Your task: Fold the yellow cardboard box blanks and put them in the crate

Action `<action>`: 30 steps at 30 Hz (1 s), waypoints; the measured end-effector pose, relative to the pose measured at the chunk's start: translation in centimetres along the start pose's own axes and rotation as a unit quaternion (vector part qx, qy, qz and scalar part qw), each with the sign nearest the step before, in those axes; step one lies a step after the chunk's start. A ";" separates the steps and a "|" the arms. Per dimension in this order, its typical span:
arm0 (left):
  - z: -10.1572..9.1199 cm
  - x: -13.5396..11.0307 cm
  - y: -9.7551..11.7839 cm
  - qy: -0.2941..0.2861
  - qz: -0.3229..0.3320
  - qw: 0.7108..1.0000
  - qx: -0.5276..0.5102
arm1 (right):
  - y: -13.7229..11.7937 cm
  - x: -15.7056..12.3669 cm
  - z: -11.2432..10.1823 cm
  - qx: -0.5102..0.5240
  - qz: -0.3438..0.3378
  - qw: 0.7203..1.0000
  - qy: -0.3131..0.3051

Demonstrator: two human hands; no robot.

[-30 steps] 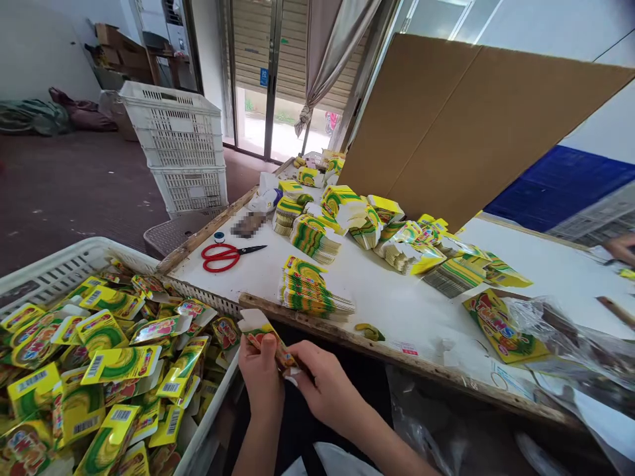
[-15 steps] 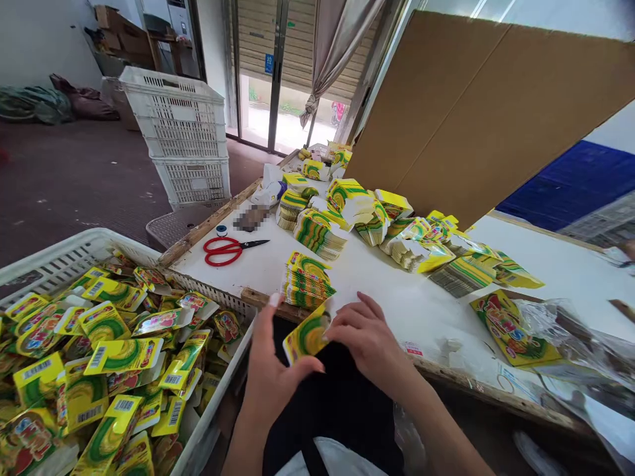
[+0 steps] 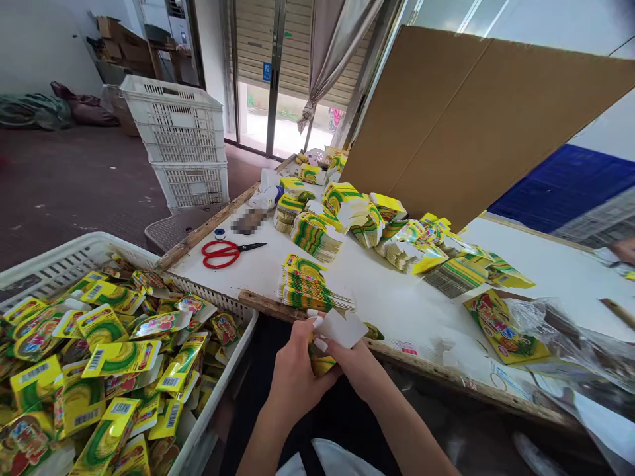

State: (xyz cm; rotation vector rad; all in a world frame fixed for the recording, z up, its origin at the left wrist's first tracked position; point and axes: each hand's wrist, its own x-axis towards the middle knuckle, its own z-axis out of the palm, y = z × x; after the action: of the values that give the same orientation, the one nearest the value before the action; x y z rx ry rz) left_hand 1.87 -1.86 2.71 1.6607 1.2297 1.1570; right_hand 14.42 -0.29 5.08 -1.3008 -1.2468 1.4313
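Close together at the table's front edge, my left hand [image 3: 301, 367] and my right hand [image 3: 361, 370] are closed round one small yellow-and-green printed carton [image 3: 323, 365]. A white unprinted flap [image 3: 343, 328] stands up between the fingers; much of the carton is covered by the hands. Just beyond the right fingers shows a small yellow-green piece [image 3: 373, 331], whose kind I cannot make out. On the table right in front of the hands lies a fanned stack of flat cartons [image 3: 306, 284].
A white plastic basket [image 3: 251, 325] heaped with filled-looking cartons stands at left. Red-handled scissors [image 3: 223, 253] lie on the white table [image 3: 391, 297]. Further stacks of cartons [image 3: 317, 235] spread across its back. A large cardboard sheet [image 3: 461, 119] rises behind. Another person's hand [image 3: 622, 251] shows at far right.
My left hand has closed from an open spread onto the carton, and both hands have come together. The carton has turned, and its white flap now shows.
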 end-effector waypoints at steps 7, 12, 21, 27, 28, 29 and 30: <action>0.2 0.0 -0.8 -0.012 -0.037 0.998 -0.058 | -0.4 -1.0 0.1 -0.240 -0.168 0.952 -0.090; 1.1 -0.1 -2.1 0.089 -0.028 0.992 -0.083 | 0.3 -0.6 -0.3 -0.319 -0.252 0.910 -0.077; -1.9 0.6 -1.7 0.056 -0.015 0.996 0.065 | -0.2 0.5 -2.5 -0.392 -0.266 0.875 -0.101; -2.0 0.3 -1.0 0.038 0.007 0.997 0.071 | -2.2 0.3 -4.3 -0.422 -0.220 0.865 -0.157; -1.9 0.3 -0.9 0.039 0.014 0.996 0.074 | -2.3 0.3 -4.4 -0.415 -0.214 0.870 -0.159; -1.9 0.4 -0.8 0.044 0.020 0.996 0.077 | -2.3 0.2 -4.3 -0.406 -0.207 0.877 -0.154; -1.8 0.4 -0.7 0.052 0.022 0.995 0.078 | -2.2 0.1 -4.1 -0.393 -0.200 0.887 -0.139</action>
State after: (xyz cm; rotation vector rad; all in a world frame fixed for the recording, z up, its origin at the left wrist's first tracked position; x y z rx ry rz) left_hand 0.05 -1.20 2.69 1.7681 1.3864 1.2138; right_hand 18.38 0.75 7.30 -1.2260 -2.2926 0.8356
